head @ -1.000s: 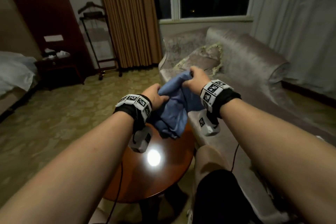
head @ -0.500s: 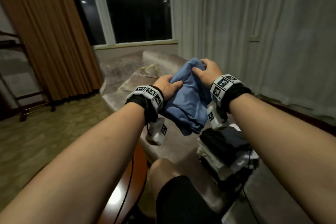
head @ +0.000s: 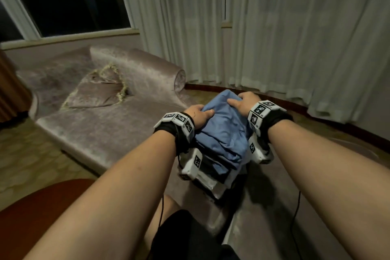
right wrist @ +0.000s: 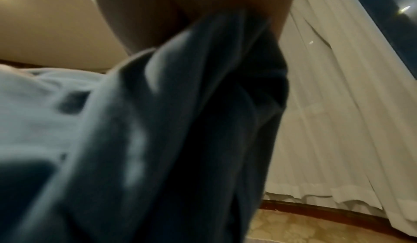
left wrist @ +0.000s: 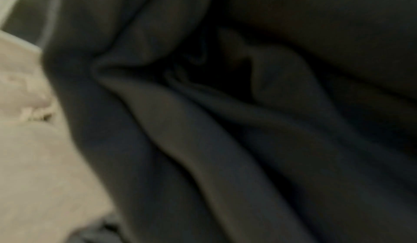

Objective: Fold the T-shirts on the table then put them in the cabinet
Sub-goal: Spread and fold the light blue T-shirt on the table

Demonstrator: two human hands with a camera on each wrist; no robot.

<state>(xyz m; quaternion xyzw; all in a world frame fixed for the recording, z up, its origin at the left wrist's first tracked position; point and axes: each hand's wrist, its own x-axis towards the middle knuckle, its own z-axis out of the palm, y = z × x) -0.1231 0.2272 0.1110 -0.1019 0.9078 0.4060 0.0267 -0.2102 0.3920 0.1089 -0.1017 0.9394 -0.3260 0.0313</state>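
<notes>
The folded blue T-shirt [head: 223, 133] has come down from mid-air onto the stack of folded clothes [head: 213, 177] on the chaise longue [head: 101, 129]. The left hand [head: 197, 115] and right hand [head: 245, 101] clasp its two sides, thumbs on top.

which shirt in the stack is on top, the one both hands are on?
The blue T-shirt: left hand and right hand grip its far end. It lies uppermost; the dark garment and white garment sit beneath it.

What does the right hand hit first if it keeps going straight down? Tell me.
The right hand grips the blue T-shirt, which lies on or just above the stack of folded clothes on the chaise; the stack likely comes first, though depth is unclear.
</notes>
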